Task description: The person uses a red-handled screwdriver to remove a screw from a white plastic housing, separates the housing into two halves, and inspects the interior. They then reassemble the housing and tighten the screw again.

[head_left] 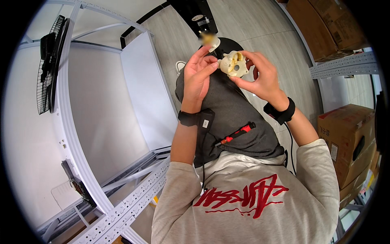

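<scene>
A cream plastic housing (230, 66), rounded and hollow with holes in its face, is held up over my lap. My right hand (262, 75) grips its right side, thumb below and fingers above. At its left edge, my left hand (198, 73) has thumb and fingertips closed around a small pale protruding bit; whether that bit is part of the housing I cannot tell. Just beyond my left fingertips is another cream piece (215, 44) with a blurred yellowish part on top. Across my grey trousers lies a red and black screwdriver (235, 135).
Beyond my hands stands a black round base (229, 46) with a black column (197, 18). A white metal shelf frame (71, 130) runs along the left, with a black fan grille (48, 67). Cardboard boxes (345, 138) are stacked at right. Black bands with cables circle both wrists.
</scene>
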`<state>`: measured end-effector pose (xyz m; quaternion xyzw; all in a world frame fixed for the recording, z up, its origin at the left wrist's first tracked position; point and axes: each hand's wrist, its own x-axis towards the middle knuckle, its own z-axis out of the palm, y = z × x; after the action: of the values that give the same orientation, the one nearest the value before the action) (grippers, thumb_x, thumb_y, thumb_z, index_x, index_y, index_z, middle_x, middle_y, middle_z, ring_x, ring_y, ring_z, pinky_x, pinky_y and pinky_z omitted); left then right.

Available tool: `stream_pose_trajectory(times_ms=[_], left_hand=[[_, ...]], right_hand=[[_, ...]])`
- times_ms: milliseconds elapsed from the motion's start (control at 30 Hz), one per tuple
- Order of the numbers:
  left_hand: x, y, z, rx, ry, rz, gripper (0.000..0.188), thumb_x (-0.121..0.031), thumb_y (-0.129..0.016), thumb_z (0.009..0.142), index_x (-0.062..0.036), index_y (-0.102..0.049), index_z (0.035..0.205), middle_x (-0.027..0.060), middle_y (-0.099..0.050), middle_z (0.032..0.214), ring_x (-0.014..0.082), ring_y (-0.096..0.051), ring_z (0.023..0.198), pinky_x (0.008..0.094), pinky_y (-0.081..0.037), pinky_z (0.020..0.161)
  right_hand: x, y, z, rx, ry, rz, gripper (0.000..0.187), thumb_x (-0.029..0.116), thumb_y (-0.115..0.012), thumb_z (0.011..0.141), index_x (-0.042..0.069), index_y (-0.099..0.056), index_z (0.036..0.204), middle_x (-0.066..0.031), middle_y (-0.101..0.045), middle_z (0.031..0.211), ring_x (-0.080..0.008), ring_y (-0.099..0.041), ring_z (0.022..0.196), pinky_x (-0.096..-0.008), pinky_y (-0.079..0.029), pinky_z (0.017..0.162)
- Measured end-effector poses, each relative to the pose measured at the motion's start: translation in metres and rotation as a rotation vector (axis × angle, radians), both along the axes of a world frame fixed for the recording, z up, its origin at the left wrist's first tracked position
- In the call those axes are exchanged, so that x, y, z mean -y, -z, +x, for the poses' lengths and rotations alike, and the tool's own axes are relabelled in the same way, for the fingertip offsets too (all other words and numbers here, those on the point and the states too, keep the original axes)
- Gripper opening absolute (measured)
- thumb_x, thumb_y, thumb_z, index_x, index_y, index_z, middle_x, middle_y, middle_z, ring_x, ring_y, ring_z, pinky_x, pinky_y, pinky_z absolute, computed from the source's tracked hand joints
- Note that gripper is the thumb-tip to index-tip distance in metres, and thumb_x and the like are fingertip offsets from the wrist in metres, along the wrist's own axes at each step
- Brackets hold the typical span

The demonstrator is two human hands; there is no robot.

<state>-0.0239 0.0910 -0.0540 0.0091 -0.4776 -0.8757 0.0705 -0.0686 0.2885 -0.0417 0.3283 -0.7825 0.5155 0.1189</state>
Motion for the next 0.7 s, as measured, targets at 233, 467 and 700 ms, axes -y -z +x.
stream_pose_trajectory(times_ms=[233,467,700], left_hand=[[0.0003,0.002,-0.0003,0.014,0.026,0.011,0.059,0.014,-0.061,0.079,0.0057,-0.045,0.135,0.0117,-0.048,0.128,0.0181,-0.054,0.105,0.0306,-0.046,0.096],[-0.0005,0.0011,-0.0009,0.023,0.033,-0.004,0.059,0.015,-0.061,0.079,0.0057,-0.044,0.135,0.0127,-0.046,0.131,0.0194,-0.054,0.109,0.0313,-0.046,0.097],[-0.0014,-0.0002,0.0002,0.018,0.016,-0.008,0.059,0.014,-0.061,0.08,0.0055,-0.044,0.135,0.0128,-0.047,0.13,0.0195,-0.055,0.108,0.0316,-0.045,0.097]], right_hand=[[0.0015,-0.0012,-0.0021,-0.002,0.005,-0.032,0.057,0.021,-0.084,0.066,0.004,-0.061,0.115,-0.0051,-0.063,0.091,-0.0139,-0.059,0.068,-0.0262,-0.048,0.059],[0.0012,-0.002,-0.0029,0.003,0.021,-0.053,0.058,0.02,-0.084,0.066,0.004,-0.061,0.116,-0.0053,-0.063,0.091,-0.0141,-0.058,0.068,-0.0261,-0.048,0.059],[-0.0011,0.0042,-0.0053,0.005,-0.011,-0.017,0.062,0.017,-0.084,0.067,0.006,-0.059,0.122,-0.0064,-0.062,0.098,-0.0146,-0.059,0.07,-0.0268,-0.05,0.061]])
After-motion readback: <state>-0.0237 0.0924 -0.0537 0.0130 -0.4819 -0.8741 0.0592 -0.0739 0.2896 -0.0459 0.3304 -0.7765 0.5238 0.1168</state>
